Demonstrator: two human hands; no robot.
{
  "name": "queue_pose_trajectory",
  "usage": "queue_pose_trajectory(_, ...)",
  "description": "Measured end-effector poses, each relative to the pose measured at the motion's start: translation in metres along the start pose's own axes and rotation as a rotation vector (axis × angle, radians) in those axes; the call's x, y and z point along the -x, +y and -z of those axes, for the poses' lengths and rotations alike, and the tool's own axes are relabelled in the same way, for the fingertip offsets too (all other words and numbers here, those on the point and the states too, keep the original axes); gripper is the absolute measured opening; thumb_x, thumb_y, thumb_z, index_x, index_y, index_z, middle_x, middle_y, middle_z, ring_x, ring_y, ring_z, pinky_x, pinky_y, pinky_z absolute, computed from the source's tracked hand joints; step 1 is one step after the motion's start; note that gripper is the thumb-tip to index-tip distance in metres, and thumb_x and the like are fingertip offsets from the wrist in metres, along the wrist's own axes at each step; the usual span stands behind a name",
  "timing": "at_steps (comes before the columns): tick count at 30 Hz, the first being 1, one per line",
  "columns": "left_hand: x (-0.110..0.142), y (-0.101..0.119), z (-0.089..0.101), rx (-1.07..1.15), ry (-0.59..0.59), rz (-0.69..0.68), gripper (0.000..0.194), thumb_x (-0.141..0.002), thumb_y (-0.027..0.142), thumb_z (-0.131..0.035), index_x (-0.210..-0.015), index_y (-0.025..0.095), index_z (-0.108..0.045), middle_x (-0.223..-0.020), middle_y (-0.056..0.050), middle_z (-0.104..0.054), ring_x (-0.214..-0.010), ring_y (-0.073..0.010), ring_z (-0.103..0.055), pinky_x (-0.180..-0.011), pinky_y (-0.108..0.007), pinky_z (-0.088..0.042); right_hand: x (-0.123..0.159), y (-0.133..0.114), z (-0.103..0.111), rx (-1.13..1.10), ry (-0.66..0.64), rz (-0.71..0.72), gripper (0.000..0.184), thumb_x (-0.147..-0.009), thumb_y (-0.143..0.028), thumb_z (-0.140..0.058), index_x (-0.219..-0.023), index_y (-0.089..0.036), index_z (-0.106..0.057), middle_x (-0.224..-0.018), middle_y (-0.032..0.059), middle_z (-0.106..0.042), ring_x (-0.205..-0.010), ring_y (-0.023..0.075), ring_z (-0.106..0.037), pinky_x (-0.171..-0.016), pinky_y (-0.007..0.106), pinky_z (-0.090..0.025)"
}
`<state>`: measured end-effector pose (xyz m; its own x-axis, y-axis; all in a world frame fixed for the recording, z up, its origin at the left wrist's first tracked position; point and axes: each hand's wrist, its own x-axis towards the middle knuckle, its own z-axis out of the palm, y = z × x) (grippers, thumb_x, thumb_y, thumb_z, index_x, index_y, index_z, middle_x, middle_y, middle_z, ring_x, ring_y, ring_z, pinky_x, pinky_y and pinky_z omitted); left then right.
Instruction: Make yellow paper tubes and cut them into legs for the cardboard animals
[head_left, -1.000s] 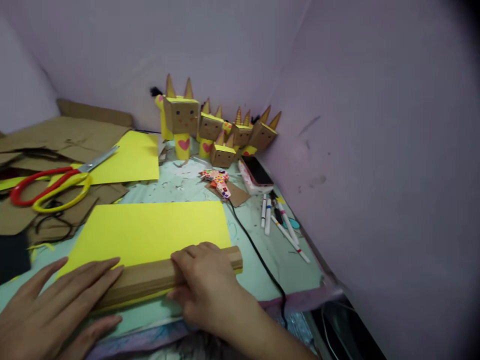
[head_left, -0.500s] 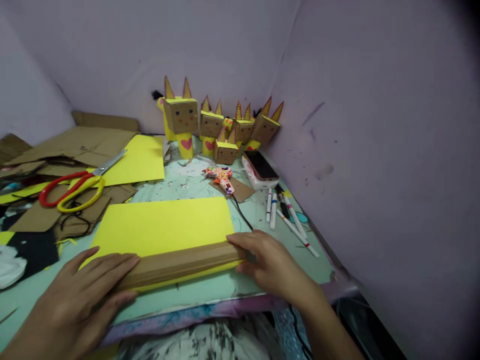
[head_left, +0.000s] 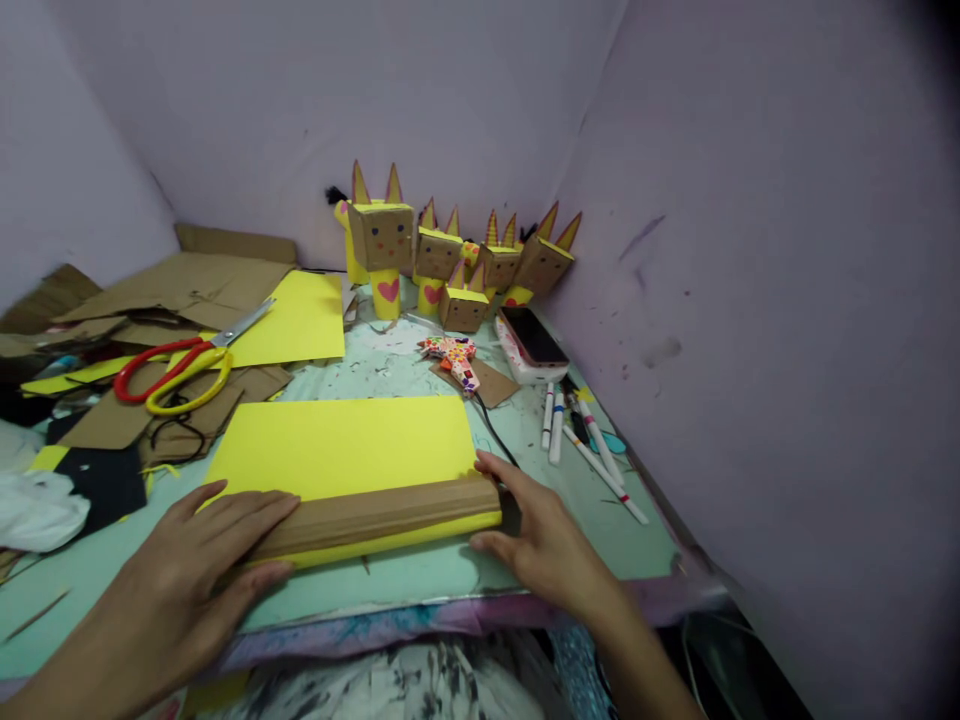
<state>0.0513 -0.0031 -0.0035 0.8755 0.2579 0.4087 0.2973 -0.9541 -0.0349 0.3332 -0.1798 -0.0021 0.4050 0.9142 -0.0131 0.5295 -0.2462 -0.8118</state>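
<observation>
A folded brown cardboard strip (head_left: 390,508) lies along the near side of a yellow paper sheet (head_left: 349,445), with a yellow edge showing along its front. My left hand (head_left: 187,560) holds the strip's left end, fingers laid over the top and thumb along the near side. Around the right end is my right hand (head_left: 536,530), thumb and forefinger apart; the forefinger tip meets the far side of the strip, and a dark gap shows between the palm and the strip's end. Its other fingers are mostly hidden.
Red-and-yellow scissors (head_left: 195,370) lie on cardboard scraps (head_left: 187,285) and yellow paper at left. A patterned glue gun (head_left: 454,360) with a black cord lies beyond the sheet. Cardboard animal figures (head_left: 382,240) stand at the back. A phone (head_left: 534,335) and several markers (head_left: 557,428) lie at right.
My view has shifted a little left, so everything sits further right. My right hand has slid off the strip's end, opening a gap there. My left hand keeps its place on the strip.
</observation>
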Motion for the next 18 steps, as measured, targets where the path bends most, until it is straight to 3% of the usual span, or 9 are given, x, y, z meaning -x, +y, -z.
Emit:
queue_pose_trajectory(3, -0.002, -0.003, 0.006, -0.015, -0.059, 0.029, 0.044, -0.081, 0.038, -0.053, -0.121, 0.021, -0.051, -0.106, -0.004, -0.069, -0.098, -0.0231, -0.061, -0.100, -0.039, -0.033, -0.004, 0.010, -0.011, -0.033, 0.020, 0.110, 0.061, -0.064, -0.011, -0.070, -0.122, -0.020, -0.053, -0.126, 0.0094, -0.057, -0.117, 0.0238, -0.051, -0.102, 0.041, -0.038)
queue_pose_trajectory(7, 0.016, -0.020, 0.022, 0.052, -0.123, 0.244, 0.057, -0.079, 0.044, -0.056, -0.131, 0.026, -0.045, -0.128, -0.006, -0.058, -0.114, -0.0259, -0.055, -0.102, -0.042, -0.035, -0.006, 0.020, -0.014, -0.044, 0.028, 0.134, 0.053, -0.067, -0.018, -0.068, -0.118, -0.021, -0.055, -0.122, 0.0091, -0.060, -0.113, 0.0246, -0.054, -0.100, 0.043, -0.040)
queue_pose_trajectory(10, 0.036, -0.031, 0.038, 0.135, -0.153, 0.394, 0.060, -0.077, 0.042, -0.059, -0.133, 0.028, -0.043, -0.135, -0.006, -0.052, -0.120, -0.0245, -0.051, -0.102, -0.037, -0.039, -0.008, 0.024, -0.012, -0.035, 0.013, 0.114, 0.051, -0.069, -0.026, -0.067, -0.119, -0.019, -0.056, -0.122, 0.0112, -0.060, -0.112, 0.0263, -0.056, -0.099, 0.046, -0.041)
queue_pose_trajectory(14, 0.046, -0.029, 0.048, 0.241, -0.215, 0.524, 0.057, -0.076, 0.036, -0.058, -0.130, 0.020, -0.048, -0.132, -0.009, -0.055, -0.117, -0.0239, -0.054, -0.099, -0.034, -0.043, -0.009, 0.027, -0.010, -0.008, 0.017, 0.101, 0.051, -0.067, -0.033, -0.069, -0.115, -0.019, -0.060, -0.119, 0.0110, -0.063, -0.110, 0.0276, -0.058, -0.096, 0.044, -0.045)
queue_pose_trajectory(18, 0.037, -0.019, 0.040, 0.303, -0.219, 0.562, 0.054, -0.076, 0.033, -0.058, -0.126, 0.013, -0.052, -0.130, -0.013, -0.056, -0.118, -0.0245, -0.053, -0.100, -0.035, -0.042, -0.010, 0.029, -0.010, 0.038, 0.010, 0.095, 0.049, -0.067, -0.035, -0.067, -0.113, -0.020, -0.061, -0.118, 0.0105, -0.064, -0.109, 0.0278, -0.059, -0.094, 0.043, -0.048)
